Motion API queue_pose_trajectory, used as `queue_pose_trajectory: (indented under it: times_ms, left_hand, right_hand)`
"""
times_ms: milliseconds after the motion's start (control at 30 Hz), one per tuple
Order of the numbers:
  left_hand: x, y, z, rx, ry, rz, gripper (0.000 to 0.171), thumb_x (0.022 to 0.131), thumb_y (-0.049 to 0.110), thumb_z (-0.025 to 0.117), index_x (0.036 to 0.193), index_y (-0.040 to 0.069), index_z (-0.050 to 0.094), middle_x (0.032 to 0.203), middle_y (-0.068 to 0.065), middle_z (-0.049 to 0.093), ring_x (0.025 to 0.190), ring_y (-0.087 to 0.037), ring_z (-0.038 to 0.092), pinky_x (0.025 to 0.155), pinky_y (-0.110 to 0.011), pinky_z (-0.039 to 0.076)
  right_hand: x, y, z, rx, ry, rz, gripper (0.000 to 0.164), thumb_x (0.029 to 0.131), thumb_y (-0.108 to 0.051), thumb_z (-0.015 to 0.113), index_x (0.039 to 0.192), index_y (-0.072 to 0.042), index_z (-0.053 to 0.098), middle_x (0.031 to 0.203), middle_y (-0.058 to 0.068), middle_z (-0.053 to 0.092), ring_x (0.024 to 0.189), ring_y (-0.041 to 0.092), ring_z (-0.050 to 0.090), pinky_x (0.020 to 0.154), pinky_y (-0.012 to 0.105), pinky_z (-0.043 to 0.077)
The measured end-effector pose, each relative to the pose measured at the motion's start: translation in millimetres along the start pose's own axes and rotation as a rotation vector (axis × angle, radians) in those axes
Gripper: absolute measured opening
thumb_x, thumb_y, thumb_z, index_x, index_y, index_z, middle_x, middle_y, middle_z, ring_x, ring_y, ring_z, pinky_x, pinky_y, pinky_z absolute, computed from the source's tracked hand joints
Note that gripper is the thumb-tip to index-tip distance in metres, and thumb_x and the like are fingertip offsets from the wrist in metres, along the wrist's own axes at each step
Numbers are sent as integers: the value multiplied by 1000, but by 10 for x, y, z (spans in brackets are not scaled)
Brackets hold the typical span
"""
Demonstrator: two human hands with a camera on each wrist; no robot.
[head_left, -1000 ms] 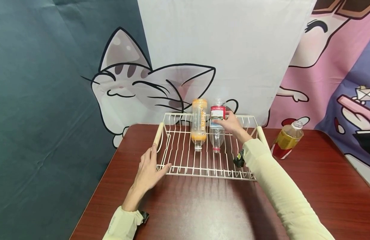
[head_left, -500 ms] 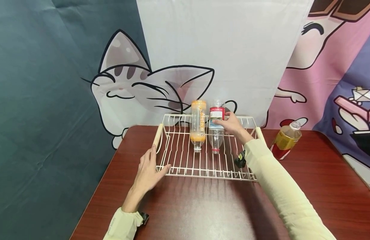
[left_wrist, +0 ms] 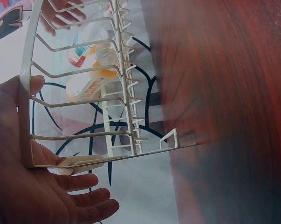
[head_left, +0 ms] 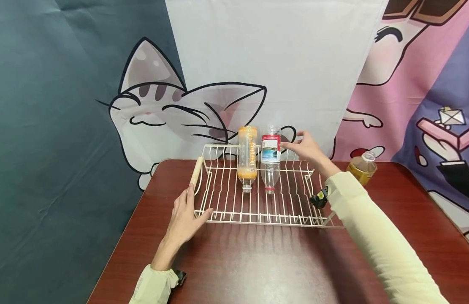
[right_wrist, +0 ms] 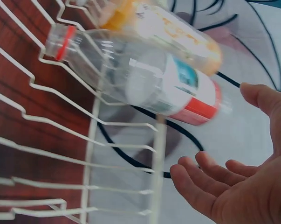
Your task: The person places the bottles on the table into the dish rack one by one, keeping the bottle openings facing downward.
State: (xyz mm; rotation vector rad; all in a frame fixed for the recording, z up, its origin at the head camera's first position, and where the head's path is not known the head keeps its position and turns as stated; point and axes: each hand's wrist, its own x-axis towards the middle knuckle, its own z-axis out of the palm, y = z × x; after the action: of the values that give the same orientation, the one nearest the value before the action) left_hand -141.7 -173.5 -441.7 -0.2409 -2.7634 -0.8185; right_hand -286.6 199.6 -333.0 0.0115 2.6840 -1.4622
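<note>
A white wire dish rack (head_left: 253, 217) stands on the table. Two plastic bottles rest neck-down in it: one with orange bands and lettering (head_left: 247, 156), and to its right a clear one with a red, white and blue label (head_left: 270, 152). My left hand (head_left: 185, 215) rests at the rack's front left corner, its fingers along the pale side handle (head_left: 196, 171). My right hand (head_left: 310, 150) is just right of the labelled bottle, fingers apart; in the right wrist view a gap shows between hand (right_wrist: 243, 182) and bottle (right_wrist: 154, 84).
A bottle with a yellow label (head_left: 361, 169) stands right of the rack, partly hidden by my right sleeve. Behind the reddish-brown table (head_left: 253, 261) hangs a cloth printed with cartoon figures (head_left: 226, 109).
My right hand has let go of the labelled bottle and moved a little to the right. Both bottles stay in the rack, and my left hand keeps its place.
</note>
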Motion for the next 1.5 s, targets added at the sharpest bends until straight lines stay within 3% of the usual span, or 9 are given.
queue_pose_trajectory:
  times_ms: [100,167,400,633,733,933,1200,1367,1500]
  left_hand:
    - [-3,-6,-7,2,-3,-4,101,87,48,70,156,-1,15,151,-27,29,136,-46,27,102,-67,30]
    - [-5,-10,-13,4,-2,-4,100,88,48,69,156,-1,15,151,-28,29,136,-47,27,102,-67,29]
    - [-17,-29,-52,10,8,-2,99,88,48,69,156,-1,16,151,-28,28,136,-47,27,101,-68,29]
    - [-34,-36,-43,1,0,-7,98,89,47,68,156,-2,16,150,-26,30,135,-47,28,101,-68,29]
    - [-42,-40,-28,2,-1,-11,98,89,47,68,156,-2,16,150,-26,31,135,-47,28,101,-68,29]
    - [-43,-30,-25,6,-13,-19,98,89,46,68,156,-1,16,150,-26,30,135,-46,28,101,-68,29]
    - [-22,-3,-30,2,-25,-15,98,90,47,67,156,-1,14,151,-27,28,136,-47,26,103,-67,28]
    - [-18,7,-8,-5,-19,-7,98,89,46,68,156,-1,15,150,-27,29,136,-47,27,102,-67,28]
    - [-27,12,-24,-11,-24,-11,99,89,48,67,157,1,14,151,-25,29,136,-46,27,103,-67,28]
  right_hand:
    - [-63,-65,-164,33,16,-13,91,90,-40,70,153,1,18,141,27,46,117,37,53,91,48,48]
    - [-111,-95,-281,17,51,-30,90,89,-42,70,153,0,21,141,26,47,120,39,52,93,49,46]
    - [-287,-84,-696,-34,183,-74,91,86,-52,71,151,-3,29,137,22,52,109,32,57,86,37,51]
    - [-393,62,-1089,-53,336,-110,83,86,-48,72,144,-1,36,127,21,57,77,-1,57,62,14,49]
    - [-437,146,-1245,-58,413,-107,80,85,-48,73,143,-5,39,121,9,60,81,-6,55,67,14,46]
    - [-564,383,-1485,15,483,-117,64,85,-42,75,135,-19,42,109,-11,55,105,3,51,89,22,39]
    - [-654,878,-1539,114,445,-108,68,90,-31,73,141,-17,32,114,-16,43,121,18,44,94,18,37]
    - [-680,1224,-1430,145,396,-87,83,93,-28,69,153,-8,17,138,8,38,135,32,32,112,39,28]
    - [-677,1477,-1293,206,364,-87,87,94,-20,66,155,-5,7,147,20,26,133,30,31,102,21,33]
